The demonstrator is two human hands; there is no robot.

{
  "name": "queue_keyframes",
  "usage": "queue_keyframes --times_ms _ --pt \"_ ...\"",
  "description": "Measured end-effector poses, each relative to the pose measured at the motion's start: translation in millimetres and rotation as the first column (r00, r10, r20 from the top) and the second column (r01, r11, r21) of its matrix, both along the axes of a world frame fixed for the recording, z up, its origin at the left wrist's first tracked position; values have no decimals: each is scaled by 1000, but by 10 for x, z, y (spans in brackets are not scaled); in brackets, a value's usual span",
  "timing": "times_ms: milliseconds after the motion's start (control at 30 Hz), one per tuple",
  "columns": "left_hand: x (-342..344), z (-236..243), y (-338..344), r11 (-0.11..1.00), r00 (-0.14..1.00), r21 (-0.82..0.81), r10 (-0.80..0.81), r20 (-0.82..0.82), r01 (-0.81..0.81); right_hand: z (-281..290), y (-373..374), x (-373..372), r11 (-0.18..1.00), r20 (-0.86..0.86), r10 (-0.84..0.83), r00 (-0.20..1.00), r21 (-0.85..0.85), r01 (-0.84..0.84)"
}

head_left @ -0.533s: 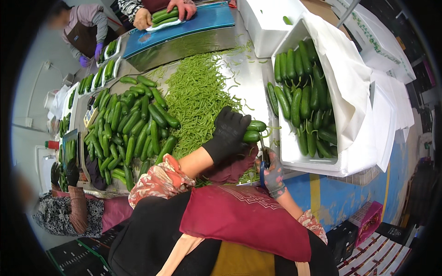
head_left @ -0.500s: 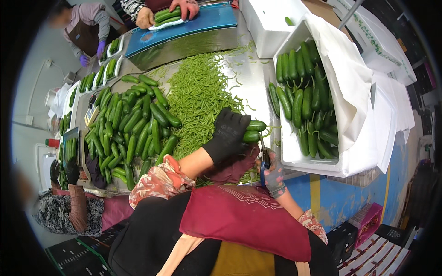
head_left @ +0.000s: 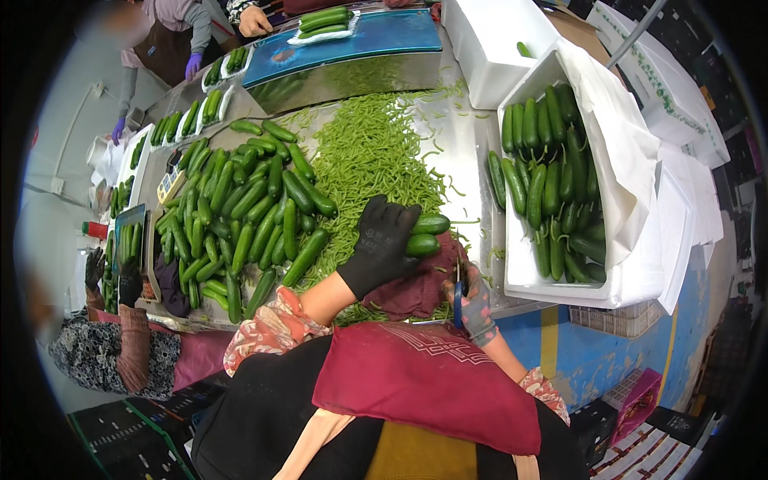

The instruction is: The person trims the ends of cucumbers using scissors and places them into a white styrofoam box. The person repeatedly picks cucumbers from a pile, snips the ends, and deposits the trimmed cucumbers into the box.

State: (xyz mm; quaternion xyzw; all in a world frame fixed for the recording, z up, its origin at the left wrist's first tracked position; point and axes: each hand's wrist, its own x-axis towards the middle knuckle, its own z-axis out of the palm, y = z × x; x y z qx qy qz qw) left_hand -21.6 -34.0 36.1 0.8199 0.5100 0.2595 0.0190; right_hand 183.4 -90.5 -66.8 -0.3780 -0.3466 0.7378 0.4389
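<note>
The left hand (head_left: 382, 244), in a black knit glove, is wrapped over two short dark-green cucumbers (head_left: 426, 234), one stacked above the other, fingers curled down across both so they're firmly held against the steel table (head_left: 468, 152). The two cucumbers poke out to the right of the glove, at the near edge of the table, just in front of the person's chest.

The right hand (head_left: 475, 304), in a grey patterned glove, sits lower and to the right, closed around a blue-handled pair of scissors (head_left: 458, 292) that points upward toward the cucumbers; the blades themselves are too small to read.

Directly behind the left hand spreads one broad heap of thin green trimmings (head_left: 372, 156). To its left lies a loose pile of cucumbers (head_left: 240, 208), too many to count. On the right stands a white foam box (head_left: 544, 276) lined with white paper, packed with rows of cucumbers.

Further back, one blue-topped platform (head_left: 344, 44) carries a white tray of cucumbers (head_left: 324, 20), with another worker's hand (head_left: 254, 22) beside it. Two purple-gloved hands (head_left: 192, 66) of a second worker show at the far left.
</note>
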Motion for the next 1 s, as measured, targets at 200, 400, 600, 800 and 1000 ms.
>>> queue_keyframes --times_ms 200,400,600,800,1000 --pt "-5 -20 -82 998 999 -46 -35 -39 34 -204 132 15 997 -45 71 996 -34 -72" --pt "-123 64 -10 687 700 -592 170 694 421 -400 57 62 965 -704 -108 702 -245 -98" --pt "-265 -25 11 539 -544 119 765 344 834 -530 81 -9 820 -923 -153 353 -318 -477" --pt "-375 -366 -18 687 -683 57 703 201 724 -212 128 -264 851 -779 -146 610 -413 -324" --pt "-307 -400 -180 702 -623 -47 660 421 711 365 301 -590 995 -361 98 927 58 -82"
